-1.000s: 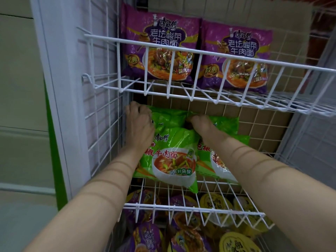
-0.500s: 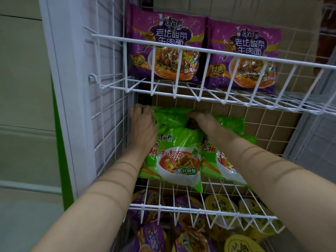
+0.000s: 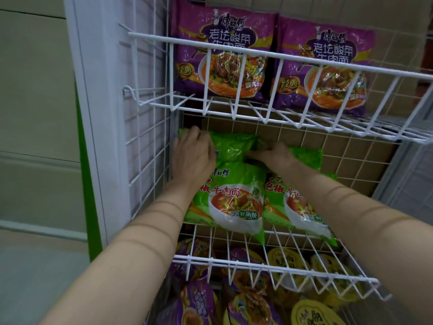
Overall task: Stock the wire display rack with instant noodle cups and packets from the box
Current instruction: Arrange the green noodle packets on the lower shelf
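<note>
Green noodle packets lie on the middle wire shelf [image 3: 276,268] of the white rack. My left hand [image 3: 192,156] grips the left edge of a rear green packet [image 3: 234,146], and my right hand [image 3: 274,156] holds its right side. In front of it lies a front green packet [image 3: 232,202], and to its right a second green packet [image 3: 302,207] partly under my right forearm. Two purple packets [image 3: 222,50] stand on the upper shelf [image 3: 257,51]. Purple noodle cups [image 3: 199,308] and yellow noodle cups [image 3: 311,313] fill the shelf below. The box is out of view.
A white frame post [image 3: 93,113] and a wire side panel [image 3: 147,137] close the rack's left side. Brown cardboard [image 3: 339,160] backs the rack behind the wire grid. Right of the green packets the middle shelf shows bare wire.
The camera has come closer and shifted right. Both hands have pushed the rear green packet a little higher and farther back on the middle shelf, with the left hand now spread over its left edge.
</note>
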### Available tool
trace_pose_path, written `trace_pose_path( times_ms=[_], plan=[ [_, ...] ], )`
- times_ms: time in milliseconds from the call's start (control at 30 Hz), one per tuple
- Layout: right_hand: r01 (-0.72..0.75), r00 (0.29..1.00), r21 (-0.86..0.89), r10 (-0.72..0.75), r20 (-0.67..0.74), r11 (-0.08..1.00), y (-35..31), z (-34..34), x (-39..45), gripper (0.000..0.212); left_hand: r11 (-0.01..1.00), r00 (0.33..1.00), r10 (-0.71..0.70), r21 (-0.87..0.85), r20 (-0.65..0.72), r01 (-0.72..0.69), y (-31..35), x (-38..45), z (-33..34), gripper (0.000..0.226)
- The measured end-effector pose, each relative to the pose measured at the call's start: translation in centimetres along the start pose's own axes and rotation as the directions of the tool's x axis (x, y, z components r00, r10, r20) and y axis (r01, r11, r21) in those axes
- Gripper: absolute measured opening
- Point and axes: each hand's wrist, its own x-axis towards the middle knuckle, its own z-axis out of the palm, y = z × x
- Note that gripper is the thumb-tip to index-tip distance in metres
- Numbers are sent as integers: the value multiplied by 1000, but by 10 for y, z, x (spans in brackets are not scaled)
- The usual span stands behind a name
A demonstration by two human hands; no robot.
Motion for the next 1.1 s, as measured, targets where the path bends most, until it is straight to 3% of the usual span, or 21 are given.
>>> trace_pose_path(
  times_ms=[67,133,233,367,533,600,667,733,800,867,933,1100],
  plan=[
    [-39,987,31,33,159,999,1,-5,-6,41,999,994,19,-32,104,-16,0,-3,2,21],
    [-31,938,-81,57,341,996,0,-8,-15,57,1000,991,3,-23,137,0,-3,-3,3,25],
    [18,911,-139,41,409,990,-1,-10,-20,58,999,989,-43,-4,145,44,-4,-3,2,32],
    [51,954,83,-73,290,995,-8,3,-23,15,992,975,-105,87,198,89,-3,-2,-3,25],
    [144,989,176,-148,12,974,-15,20,-20,19,987,990,-127,110,61,119,1,3,-12,23],
    [180,984,98,-181,2,979,-14,23,-21,24,991,993,-112,78,26,110,-1,4,-10,30],
    [157,985,-20,-155,81,987,-14,20,-22,39,992,994,-110,63,23,109,-5,4,-6,36],
    [89,990,46,-93,106,995,-13,16,-19,49,997,997,-69,40,-20,70,-5,3,-4,34],
    [49,997,198,-60,51,979,-11,12,-16,46,999,996,33,11,-77,-33,-2,2,-1,27],
    [58,998,258,-54,-22,964,-7,9,-13,37,987,989,145,73,-6,-144,2,0,3,32],
    [100,991,175,-83,-103,980,-1,1,-11,32,977,985,144,146,94,-157,0,-3,6,35],
    [52,964,-100,-76,-254,994,26,-50,-11,28,981,988,-61,191,145,32,4,-5,0,34]
  ],
)
